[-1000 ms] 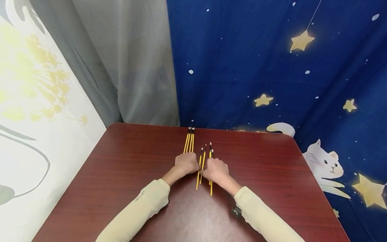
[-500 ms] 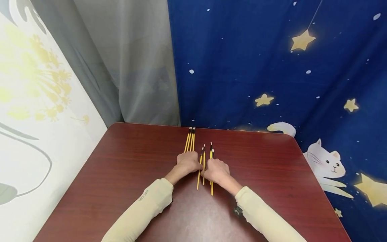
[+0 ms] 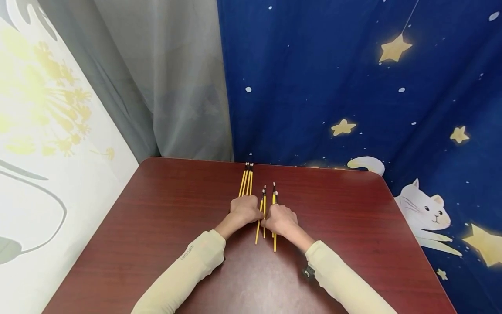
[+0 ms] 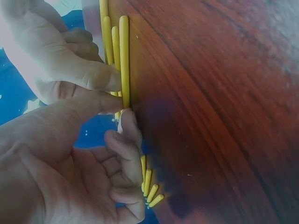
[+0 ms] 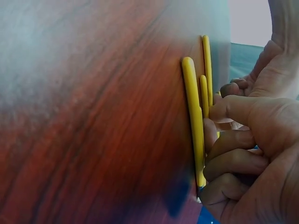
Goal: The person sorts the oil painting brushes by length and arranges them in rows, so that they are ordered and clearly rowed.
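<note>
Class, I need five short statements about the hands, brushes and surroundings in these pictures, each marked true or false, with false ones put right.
1. The brushes have yellow handles. True.
2. The left hand holds nothing. False: it pinches a brush.
3. The blue curtain shows stars. True.
4. Both sleeves are black. False: they are pale cream.
5. The table is reddish brown. True.
</note>
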{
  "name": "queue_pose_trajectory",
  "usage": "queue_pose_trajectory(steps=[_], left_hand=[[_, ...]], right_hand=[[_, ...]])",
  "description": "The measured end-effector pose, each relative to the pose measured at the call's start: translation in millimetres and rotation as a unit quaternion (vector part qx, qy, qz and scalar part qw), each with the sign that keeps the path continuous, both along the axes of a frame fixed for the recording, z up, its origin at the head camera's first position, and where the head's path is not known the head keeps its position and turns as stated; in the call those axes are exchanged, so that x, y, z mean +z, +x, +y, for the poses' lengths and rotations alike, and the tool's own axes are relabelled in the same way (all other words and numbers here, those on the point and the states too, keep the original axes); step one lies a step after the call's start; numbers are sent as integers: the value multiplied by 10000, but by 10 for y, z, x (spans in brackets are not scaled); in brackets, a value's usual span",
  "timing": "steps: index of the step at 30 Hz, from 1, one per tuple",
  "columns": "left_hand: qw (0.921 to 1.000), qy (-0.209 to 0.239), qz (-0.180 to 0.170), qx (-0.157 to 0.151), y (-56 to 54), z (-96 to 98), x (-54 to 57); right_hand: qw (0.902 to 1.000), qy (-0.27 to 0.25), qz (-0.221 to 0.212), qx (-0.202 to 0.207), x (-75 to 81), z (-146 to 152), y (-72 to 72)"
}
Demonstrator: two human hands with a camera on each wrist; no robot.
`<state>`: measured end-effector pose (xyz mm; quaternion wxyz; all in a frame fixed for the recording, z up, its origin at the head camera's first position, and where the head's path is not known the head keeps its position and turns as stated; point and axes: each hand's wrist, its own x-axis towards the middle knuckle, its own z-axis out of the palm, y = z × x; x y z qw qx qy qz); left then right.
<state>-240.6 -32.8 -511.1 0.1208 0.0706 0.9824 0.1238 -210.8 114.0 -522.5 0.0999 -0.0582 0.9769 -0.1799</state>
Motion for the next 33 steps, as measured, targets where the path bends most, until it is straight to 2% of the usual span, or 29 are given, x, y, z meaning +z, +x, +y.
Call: queue_pose_trajectory(steps=[7,16,23,33], left_hand=[[9999,-67,41,67,25,7,4],[9998,135,-126,104,-24,-63,-55],[9995,239,-144,123,-66,-106,3],[9990,360,-91,249,-156,-121,111]], right_hand=[[9998,-51,137,-96,-12,-11,17],[9998,21,107,-170,-15,-27,24],[9995,101,264,-166,12,-19,8],[9985,-139,476,-215,37,10,-44]])
